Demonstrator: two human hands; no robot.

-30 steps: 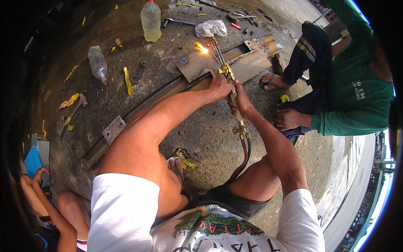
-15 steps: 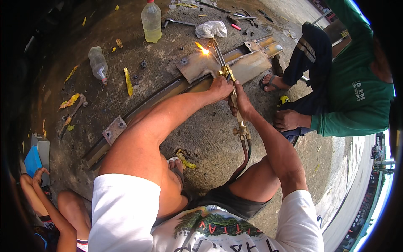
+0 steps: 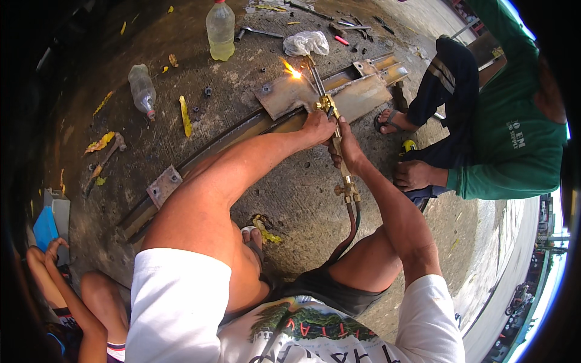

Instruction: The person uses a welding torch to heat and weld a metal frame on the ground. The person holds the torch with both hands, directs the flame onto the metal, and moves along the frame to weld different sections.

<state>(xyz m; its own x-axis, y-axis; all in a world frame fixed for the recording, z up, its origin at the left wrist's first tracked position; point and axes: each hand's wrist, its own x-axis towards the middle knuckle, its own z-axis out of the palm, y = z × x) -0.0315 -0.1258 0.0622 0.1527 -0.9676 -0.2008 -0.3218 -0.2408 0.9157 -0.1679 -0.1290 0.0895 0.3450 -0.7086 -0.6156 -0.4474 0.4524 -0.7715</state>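
The left hand point(image 3: 319, 127) is wrapped tight around the front part of a brass cutting torch point(image 3: 327, 104). The right hand point(image 3: 348, 146) grips the same torch just behind it, with its fingers curled around the handle. The torch points far and a bit left, and two hoses point(image 3: 351, 227) hang from its near end, going down by the right leg.

Near the torch's tip a bright orange flame point(image 3: 293, 72) glows — it is at the far edge of a flat steel plate point(image 3: 284, 97). The plate lies on a long steel beam point(image 3: 233, 134) that goes from near left to far right on the concrete floor point(image 3: 302, 199). A small plate with holes point(image 3: 164, 186) sits on the beam's near left part.

Just past the flame is a crumpled white plastic bag point(image 3: 304, 43). Far left of it stands a bottle with a red cap point(image 3: 220, 35), and another clear bottle point(image 3: 142, 89) lies tipped over. A hammer point(image 3: 104, 164) lies more to the left. On the right — close by — sits a person in a green shirt point(image 3: 514, 148).
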